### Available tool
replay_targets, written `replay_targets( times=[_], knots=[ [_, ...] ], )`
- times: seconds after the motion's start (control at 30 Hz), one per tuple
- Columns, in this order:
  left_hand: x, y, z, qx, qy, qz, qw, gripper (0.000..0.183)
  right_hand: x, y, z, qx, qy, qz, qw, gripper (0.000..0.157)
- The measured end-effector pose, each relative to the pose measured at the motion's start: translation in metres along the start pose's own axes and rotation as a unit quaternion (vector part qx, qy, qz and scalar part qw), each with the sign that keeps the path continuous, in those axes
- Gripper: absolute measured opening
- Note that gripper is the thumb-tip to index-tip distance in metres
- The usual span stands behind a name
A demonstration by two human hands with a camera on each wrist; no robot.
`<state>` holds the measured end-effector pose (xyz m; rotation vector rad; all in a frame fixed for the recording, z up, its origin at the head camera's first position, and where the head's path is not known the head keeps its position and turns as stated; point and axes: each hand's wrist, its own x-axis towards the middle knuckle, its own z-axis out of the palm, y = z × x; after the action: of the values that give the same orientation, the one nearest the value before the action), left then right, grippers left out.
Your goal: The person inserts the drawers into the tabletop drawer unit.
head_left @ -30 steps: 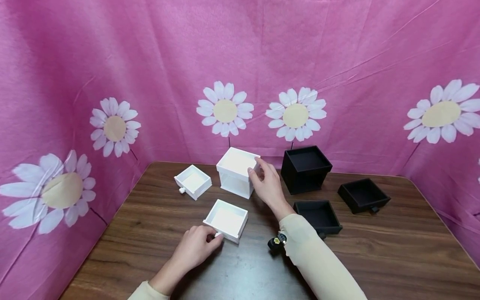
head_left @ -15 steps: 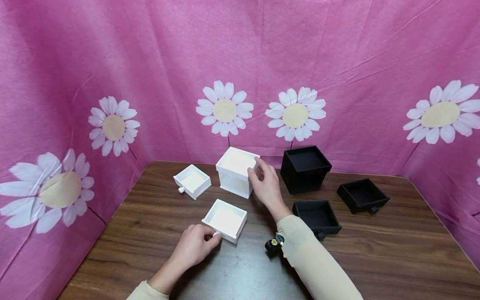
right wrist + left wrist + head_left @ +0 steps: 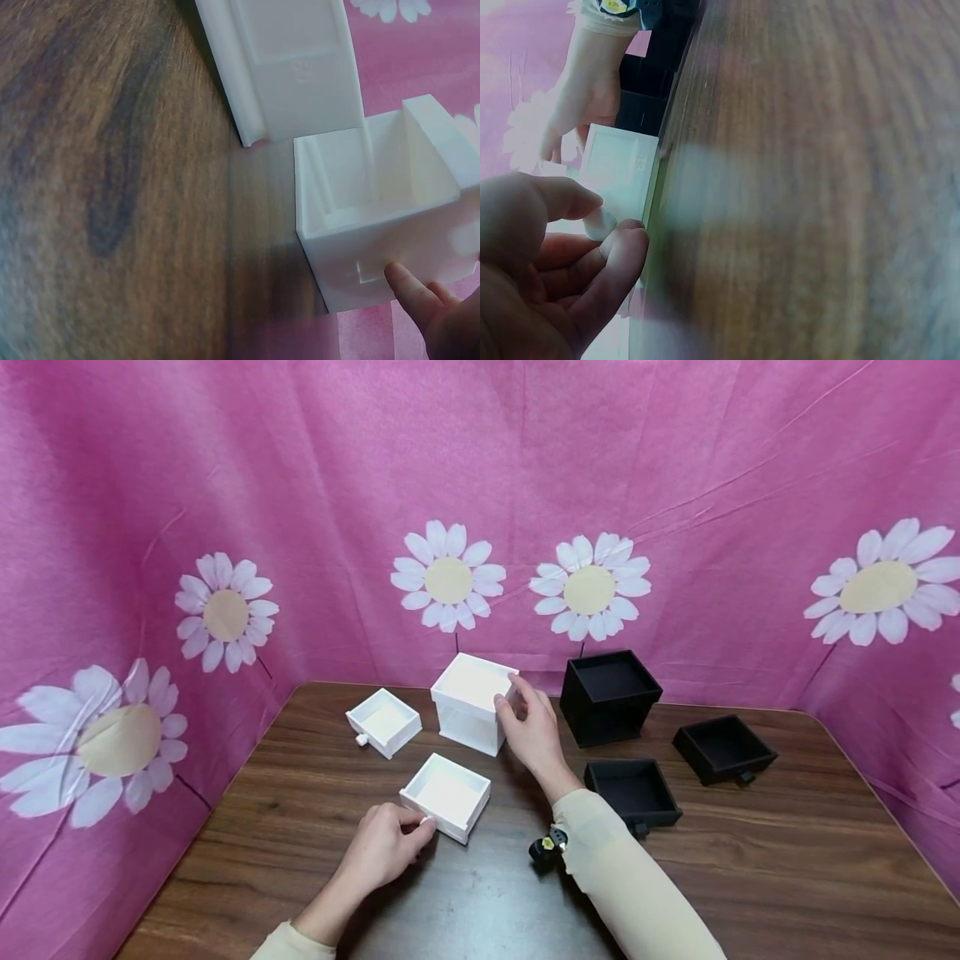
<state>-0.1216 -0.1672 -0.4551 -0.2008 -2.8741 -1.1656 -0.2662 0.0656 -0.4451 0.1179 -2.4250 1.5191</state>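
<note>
My left hand (image 3: 386, 847) pinches the small round knob (image 3: 600, 223) of a white drawer (image 3: 447, 795) between thumb and fingertips. That drawer sits in front of a white box-shaped cabinet (image 3: 468, 727), whose front is an open cavity facing the drawer. My right hand (image 3: 534, 727) lies along the cabinet's right side, with thumb and forefinger at its top edge. In the right wrist view one extended finger (image 3: 411, 292) presses on the cabinet's side wall (image 3: 337, 262). The drawer (image 3: 300, 67) shows there close to the cavity, apart from it.
A second white drawer (image 3: 385, 724) lies to the left. On the right stand a black cabinet (image 3: 600, 718) with an open front and two black drawers, one (image 3: 633, 793) before it and one (image 3: 726, 750) beside it. A pink flowered cloth (image 3: 337, 568) hangs behind the wooden table (image 3: 300, 793).
My left hand and the white drawer it holds have shifted slightly left and away from me. The right hand keeps its place on the white cabinet.
</note>
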Motion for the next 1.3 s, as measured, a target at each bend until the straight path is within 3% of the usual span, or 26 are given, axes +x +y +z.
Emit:
replay_targets(
  times=[0.47, 0.73, 1.3],
  knots=[
    [0.018, -0.001, 0.001, -0.038, 0.027, -0.032, 0.9984, 0.018, 0.000, 0.000, 0.000, 0.006, -0.007, 0.004, 1.000, 0.053],
    [0.029, 0.001, 0.004, -0.029, 0.036, -0.043, 0.9980, 0.027, 0.000, 0.001, 0.000, 0.009, -0.004, 0.006, 1.000, 0.053],
    [0.051, 0.000, 0.010, -0.025, 0.039, -0.051, 0.9976, 0.027, 0.000, -0.002, -0.002, 0.013, -0.012, 0.008, 1.000, 0.053]
  ],
)
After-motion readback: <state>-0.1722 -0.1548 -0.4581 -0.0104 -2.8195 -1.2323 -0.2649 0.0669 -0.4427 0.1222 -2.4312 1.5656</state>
